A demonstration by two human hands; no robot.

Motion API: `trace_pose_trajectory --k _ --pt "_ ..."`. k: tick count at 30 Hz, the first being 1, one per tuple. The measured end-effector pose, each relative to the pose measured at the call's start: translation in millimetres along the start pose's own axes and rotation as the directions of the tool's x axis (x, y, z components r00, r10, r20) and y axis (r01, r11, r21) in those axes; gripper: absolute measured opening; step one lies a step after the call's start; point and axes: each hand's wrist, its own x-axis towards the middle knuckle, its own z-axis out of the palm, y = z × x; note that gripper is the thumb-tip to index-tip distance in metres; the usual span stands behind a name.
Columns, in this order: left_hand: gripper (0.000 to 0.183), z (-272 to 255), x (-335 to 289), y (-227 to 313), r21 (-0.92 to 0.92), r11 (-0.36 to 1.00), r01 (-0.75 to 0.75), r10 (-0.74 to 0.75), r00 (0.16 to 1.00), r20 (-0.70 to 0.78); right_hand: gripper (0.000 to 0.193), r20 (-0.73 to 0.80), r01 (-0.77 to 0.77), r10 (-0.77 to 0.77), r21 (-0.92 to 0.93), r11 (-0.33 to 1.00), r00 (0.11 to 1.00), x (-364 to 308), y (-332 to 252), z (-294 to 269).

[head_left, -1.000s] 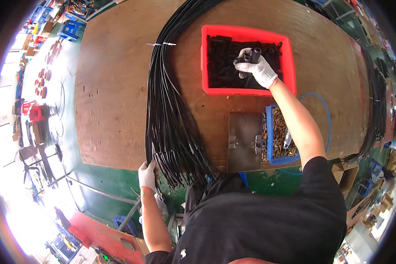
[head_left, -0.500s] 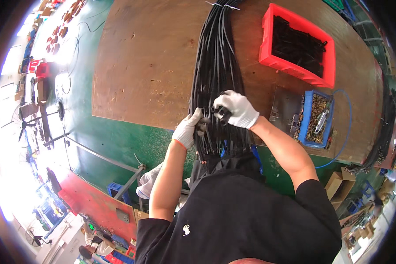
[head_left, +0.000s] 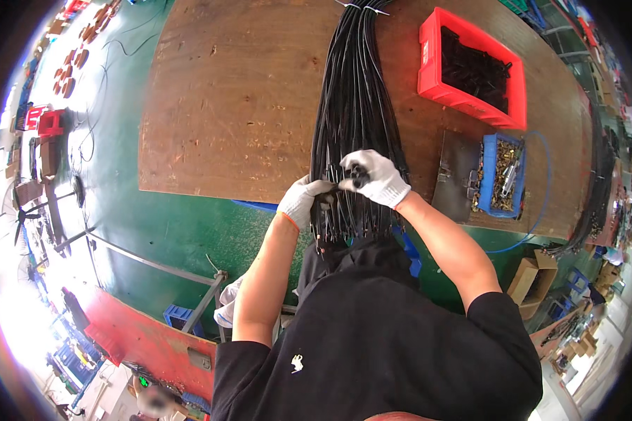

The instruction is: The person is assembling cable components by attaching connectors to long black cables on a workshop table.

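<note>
A thick bundle of black cables (head_left: 354,91) runs down the wooden table and over its near edge toward my lap, loose ends hanging down. My left hand (head_left: 305,199), in a white knit glove, is closed at the left side of the bundle, apparently around a cable; its fingers are partly hidden. Just right of it, over the bundle, my gloved right hand (head_left: 379,179) grips several short black tubular pieces (head_left: 359,175). The two hands' fingertips nearly meet, and what lies between them is too small to make out.
On the brown table (head_left: 218,105), a red bin (head_left: 428,59) of black pieces stands at far right. Nearer is a blue bin (head_left: 490,172) of small brass-coloured parts, with a metal tool on top and a blue hose (head_left: 545,168) beside it. An open cardboard box (head_left: 534,281) sits low right.
My hands have drawn closer together, with my left thumb and fingers now reaching toward the right hand. The black pieces stay in my right hand. The whole view has shifted slightly.
</note>
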Motion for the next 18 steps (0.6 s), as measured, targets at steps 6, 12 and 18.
trace_pose_trajectory --k 6,12,18 --pt "0.015 7 3 -11 -0.169 0.980 -0.102 0.097 0.995 -0.035 0.030 0.054 -0.486 0.489 0.240 0.840 0.871 -30 -4 -1" --pt "0.019 26 8 -27 -0.226 0.971 -0.074 0.089 0.994 0.057 0.023 0.129 -0.486 0.671 0.788 0.377 0.730 -30 -18 32" --pt "0.021 8 12 -25 -0.105 0.994 -0.014 0.009 0.999 -0.049 0.027 0.015 -0.463 0.652 0.716 0.522 0.758 -29 10 47"
